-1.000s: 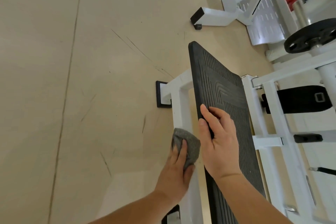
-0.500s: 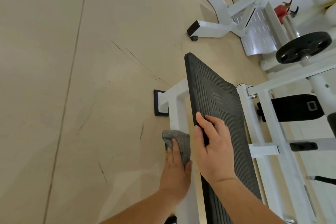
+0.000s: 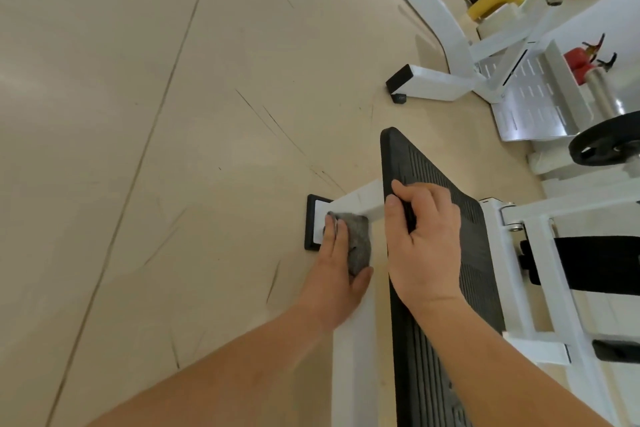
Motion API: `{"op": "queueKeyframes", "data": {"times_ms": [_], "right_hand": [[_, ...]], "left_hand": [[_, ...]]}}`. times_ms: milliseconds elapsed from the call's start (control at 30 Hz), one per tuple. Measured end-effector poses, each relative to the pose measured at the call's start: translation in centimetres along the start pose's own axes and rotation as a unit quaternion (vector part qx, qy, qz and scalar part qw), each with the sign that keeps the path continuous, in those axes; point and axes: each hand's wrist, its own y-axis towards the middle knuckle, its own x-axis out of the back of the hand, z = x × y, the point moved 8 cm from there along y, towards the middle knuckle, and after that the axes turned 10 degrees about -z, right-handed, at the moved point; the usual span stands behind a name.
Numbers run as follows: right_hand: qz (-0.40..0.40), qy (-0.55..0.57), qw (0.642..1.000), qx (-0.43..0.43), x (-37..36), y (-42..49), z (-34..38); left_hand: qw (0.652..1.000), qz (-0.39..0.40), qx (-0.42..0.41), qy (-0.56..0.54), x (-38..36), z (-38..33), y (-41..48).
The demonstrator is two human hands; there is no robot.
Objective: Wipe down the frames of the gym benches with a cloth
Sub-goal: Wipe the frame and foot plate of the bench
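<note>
Step in hand: wiping white frame rail [image 3: 353, 357] at far corner, beside black end cap [image 3: 309, 232]. My left grip [image 3: 334, 263] holds grey cloth [image 3: 360, 246] against rail. My right grip [image 3: 424, 246] clamps black ribbed pad [image 3: 485, 288] edge. Next, in my judgement: carry cloth onto cross-member [image 3: 363, 201], firm pressure.

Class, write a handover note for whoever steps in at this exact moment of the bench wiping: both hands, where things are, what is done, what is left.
Left hand holds the crumpled grey cloth against the white metal bench frame, at its far corner beside the black end cap.
Right hand grips the left edge of the black ribbed bench pad.
Done: cannot tell how much is wiped; the cloth is at the left rail's far end.
Left: probably the cross bar, the frame's right side and the other white machine frame beyond.
</note>
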Motion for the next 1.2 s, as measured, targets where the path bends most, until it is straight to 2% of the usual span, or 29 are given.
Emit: {"op": "queueKeyframes", "data": {"times_ms": [67, 167, 267, 400, 500, 600, 767, 933, 1000, 1100, 1200], "right_hand": [[0.004, 0.007, 1.0, -0.002, -0.1, 0.0, 0.1], [0.002, 0.007, 1.0, 0.001, -0.1, 0.0, 0.1], [-0.003, 0.019, 1.0, -0.009, 0.0, 0.0, -0.1], [0.003, 0.027, 1.0, -0.008, -0.1, 0.0, 0.0], [0.002, 0.02, 1.0, -0.008, -0.2, 0.1, -0.1], [-0.001, 0.024, 1.0, -0.012, -0.1, -0.1, 0.0], [0.003, 0.008, 1.0, -0.012, 0.1, 0.0, 0.1], [0.007, 0.012, 1.0, -0.011, 0.0, -0.1, 0.3], [0.01, 0.017, 1.0, -0.015, 0.0, -0.1, 0.1], [0.003, 0.021, 1.0, -0.02, 0.1, -0.1, 0.1], [0.001, 0.018, 1.0, -0.015, 0.0, 0.0, 0.1]], "left_hand": [[1.0, -0.016, -0.012, -0.017, 0.4, 0.0, 0.9], [0.998, -0.02, -0.029, 0.054, -0.9, -0.6, -0.9], [0.998, -0.028, -0.012, 0.058, -1.9, -1.3, -4.2], [0.996, -0.029, -0.028, 0.083, -1.9, -0.2, -0.5], [0.999, 0.005, -0.017, 0.034, -2.0, 0.0, 2.1], [1.0, -0.02, -0.008, -0.013, -1.7, -0.4, -0.5], [0.999, -0.031, 0.018, 0.012, -2.8, 0.0, -5.9], [0.995, 0.023, 0.062, -0.07, -1.7, 0.7, 0.0], [0.995, 0.012, 0.068, -0.069, -1.4, 0.2, 1.2], [0.997, -0.033, 0.066, -0.037, -1.7, -0.6, -2.4], [0.998, -0.009, 0.059, -0.038, -1.9, -0.2, -5.6]]}}
